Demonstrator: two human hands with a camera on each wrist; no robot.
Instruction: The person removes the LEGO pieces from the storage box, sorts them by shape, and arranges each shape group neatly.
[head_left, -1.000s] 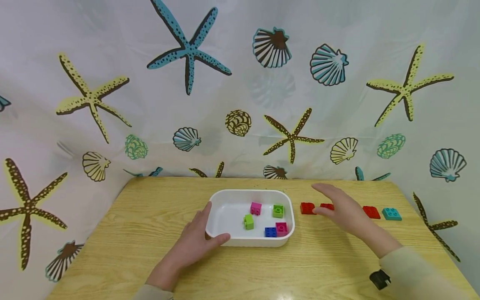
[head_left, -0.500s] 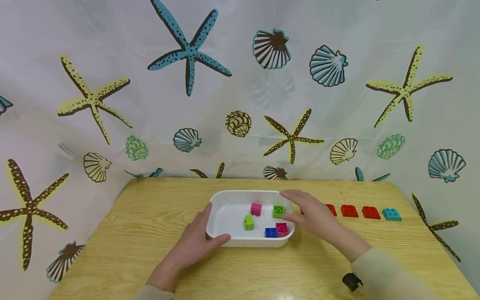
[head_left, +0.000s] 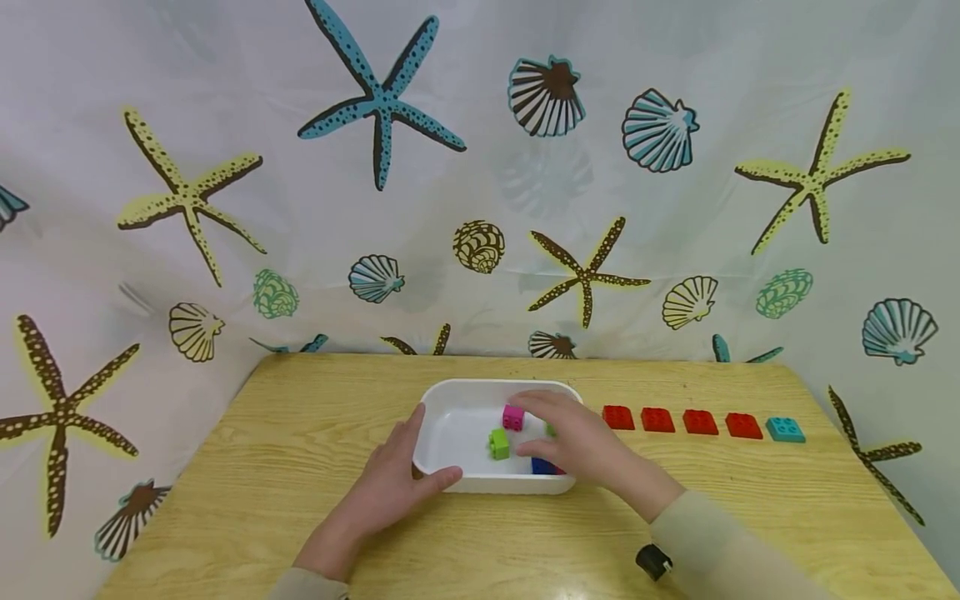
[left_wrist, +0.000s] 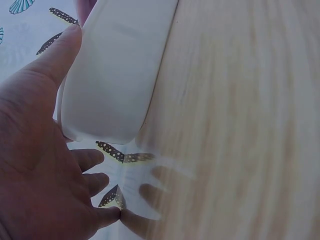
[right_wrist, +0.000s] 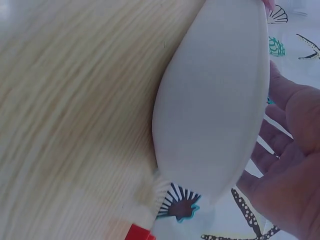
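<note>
A white plastic tray (head_left: pixel 457 417) stands on the table. My left hand (head_left: pixel 386 479) rests against its left end, thumb along the front rim and fingers loosely extended. Over the right half of the tray hovers my right hand (head_left: pixel 577 437), fingers and thumb apart and holding nothing. Inside the tray, left of the right fingertips, are a magenta toy brick (head_left: pixel 513 417) and a lime green brick (head_left: pixel 498 444). A blue brick (head_left: pixel 542 467) shows under the right thumb. Another green brick (head_left: pixel 551 430) and a pink brick (head_left: pixel 559 471) are mostly hidden by that hand.
Right of the tray runs a row of several red bricks (head_left: pixel 701 422), ending in a teal brick (head_left: pixel 786 429). The wooden table (head_left: pixel 300 433) backs onto a white curtain (head_left: pixel 450 167) with starfish and shells. A small black object (head_left: pixel 654 562) sits by the right sleeve.
My right hand has swept left from above the red bricks, across the tray's right rim, to over the bricks inside. The left hand and the tray have stayed put.
</note>
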